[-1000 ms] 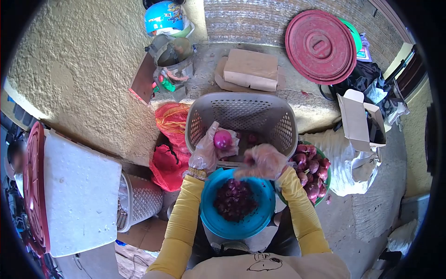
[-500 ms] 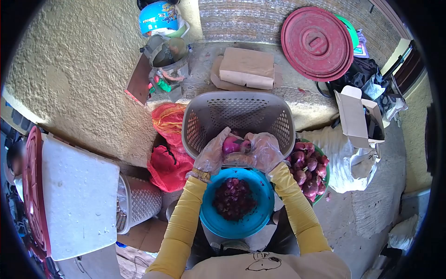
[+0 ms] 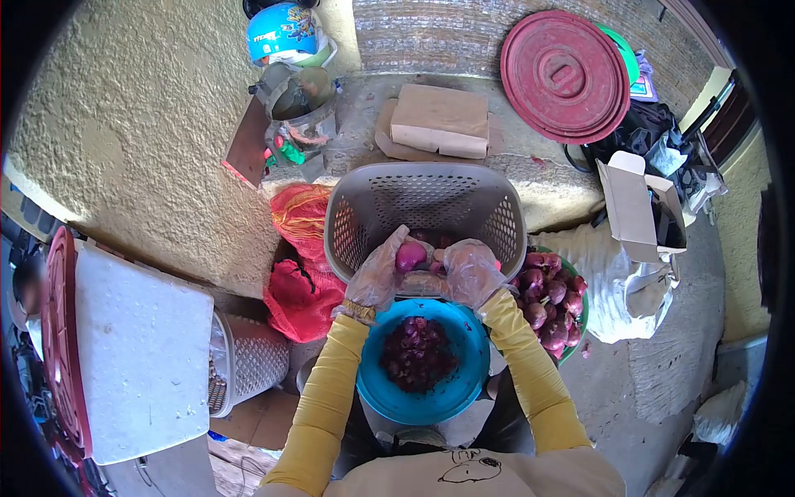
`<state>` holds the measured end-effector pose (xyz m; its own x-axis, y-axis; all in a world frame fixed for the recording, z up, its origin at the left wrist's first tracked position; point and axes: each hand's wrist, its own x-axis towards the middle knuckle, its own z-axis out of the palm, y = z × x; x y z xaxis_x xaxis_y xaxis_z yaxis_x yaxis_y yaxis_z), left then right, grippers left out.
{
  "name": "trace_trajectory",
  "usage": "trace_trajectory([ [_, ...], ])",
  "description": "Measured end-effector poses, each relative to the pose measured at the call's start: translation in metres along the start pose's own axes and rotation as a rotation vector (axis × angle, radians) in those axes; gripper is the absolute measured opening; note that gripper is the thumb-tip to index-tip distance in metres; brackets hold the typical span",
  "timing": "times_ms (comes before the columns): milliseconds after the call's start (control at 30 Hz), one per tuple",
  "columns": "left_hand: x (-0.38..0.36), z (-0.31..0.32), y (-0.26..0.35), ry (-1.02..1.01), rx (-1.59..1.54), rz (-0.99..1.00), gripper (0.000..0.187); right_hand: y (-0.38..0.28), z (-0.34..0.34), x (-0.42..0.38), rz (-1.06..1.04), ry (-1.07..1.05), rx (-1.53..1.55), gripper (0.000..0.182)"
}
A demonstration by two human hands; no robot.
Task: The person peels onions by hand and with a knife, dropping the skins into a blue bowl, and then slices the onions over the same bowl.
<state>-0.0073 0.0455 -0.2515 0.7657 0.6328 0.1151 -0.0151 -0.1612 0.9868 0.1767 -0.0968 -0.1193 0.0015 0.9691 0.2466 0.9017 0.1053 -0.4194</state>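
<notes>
Rough concrete ground and a coarse yellow wall frame the scene. Nearest the camera, a blue bowl of dark purple peelings is seen between two yellow sleeves. Just above it, one pink peeled onion is gripped in the closed, plastic-gloved left hand, while the gloved right hand is curled against it; whether a tool is held there cannot be told. Behind the hands one grey perforated basket is placed, and to its right a green bowl of unpeeled red onions. Farther off, a cardboard box, a stack of red lids and a blue helmet are seen; the helmet's lettering cannot be read.
</notes>
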Motion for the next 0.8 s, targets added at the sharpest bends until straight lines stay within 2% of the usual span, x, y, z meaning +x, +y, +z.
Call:
trace_trajectory([
  [67, 0.003, 0.011, 0.033, 0.074, -0.251, -0.126, 0.035, -0.005, -0.007, 0.002, -0.015, -0.022, 0.019, 0.063],
  [133, 0.003, 0.017, 0.067, 0.148, -0.503, -0.251, 0.049, -0.006, -0.010, 0.002, -0.031, -0.044, 0.038, 0.060],
  [167, 0.001, 0.017, 0.082, 0.149, -0.504, -0.251, 0.049, -0.005, -0.011, 0.001, -0.014, -0.001, 0.046, 0.061],
  [233, -0.003, 0.014, 0.106, 0.134, -0.610, -0.398, 0.051, -0.006, -0.012, 0.002, 0.003, 0.042, 0.053, 0.062],
  [333, -0.004, 0.014, 0.105, 0.061, -0.698, -0.463, 0.051, -0.007, -0.012, 0.005, 0.070, 0.057, -0.051, 0.065],
  [467, -0.003, 0.016, 0.093, 0.091, -0.603, -0.360, 0.051, -0.003, -0.007, 0.004, 0.049, 0.070, -0.067, 0.069],
  [567, -0.004, 0.012, 0.081, 0.017, -0.416, -0.313, 0.051, -0.003, -0.007, 0.004, 0.057, 0.027, -0.066, 0.069],
  [633, -0.003, 0.019, 0.086, 0.122, -0.541, -0.304, 0.051, -0.005, -0.008, 0.005, 0.073, -0.015, -0.061, 0.067],
  [733, -0.002, 0.021, 0.099, 0.126, -0.715, -0.390, 0.054, -0.012, -0.008, 0.004, 0.035, 0.022, 0.013, 0.063],
  [800, -0.001, 0.027, 0.104, 0.100, -0.838, -0.367, 0.055, -0.013, -0.008, 0.004, 0.025, 0.014, -0.039, 0.061],
])
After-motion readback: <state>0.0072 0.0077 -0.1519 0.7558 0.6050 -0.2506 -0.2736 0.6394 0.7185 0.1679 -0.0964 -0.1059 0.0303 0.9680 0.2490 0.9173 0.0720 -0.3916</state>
